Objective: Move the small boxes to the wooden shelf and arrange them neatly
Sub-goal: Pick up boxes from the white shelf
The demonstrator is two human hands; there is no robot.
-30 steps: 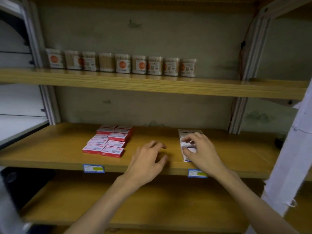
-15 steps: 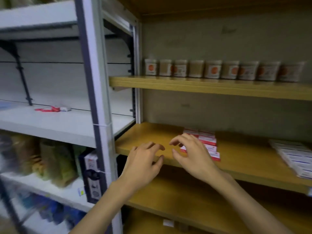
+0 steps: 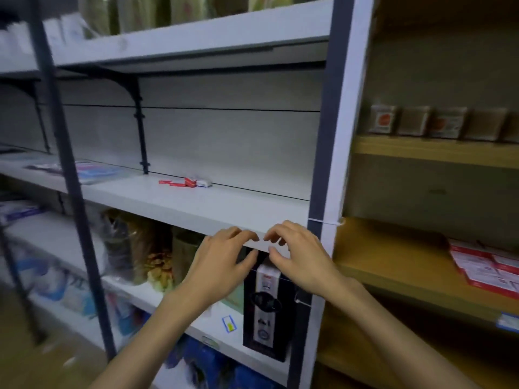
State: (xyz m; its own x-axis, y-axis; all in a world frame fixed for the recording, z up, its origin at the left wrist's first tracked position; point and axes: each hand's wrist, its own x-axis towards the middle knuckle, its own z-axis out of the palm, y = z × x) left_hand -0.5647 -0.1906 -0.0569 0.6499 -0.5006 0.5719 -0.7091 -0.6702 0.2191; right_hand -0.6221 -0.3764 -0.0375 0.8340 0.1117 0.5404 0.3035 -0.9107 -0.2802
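While the remaining small boxes [image 3: 186, 183] lie well back on the white shelf [image 3: 196, 204], close to its rear edge, both your hands hang at its front edge, so the reach ahead runs up and inward, toward the back panel and a little to your left. The cluster is a short row running along the rear edge: red flat pieces at its left end, a red box standing in the middle, a white box at its right end. How many there are I cannot tell; they are small and soft in focus.

Your left hand [image 3: 222, 265] is slightly the nearer to them, being on that side; your right hand [image 3: 300, 259] sits just beside it, near the white upright post [image 3: 346, 113]. Both hands are empty, fingers curled loosely, grasping nothing, thumbs below the shelf lip.

The wooden shelf [image 3: 393, 265] lies to your right beyond the post. Boxes already placed [image 3: 491, 268] lie toward its right end, cut off by the frame, so the neatness of their rows cannot be judged. The upper wooden shelf carries a row of tubs [image 3: 415, 120], blurred.

Below your hands a black carton [image 3: 266, 307] is partly hidden by both wrists.
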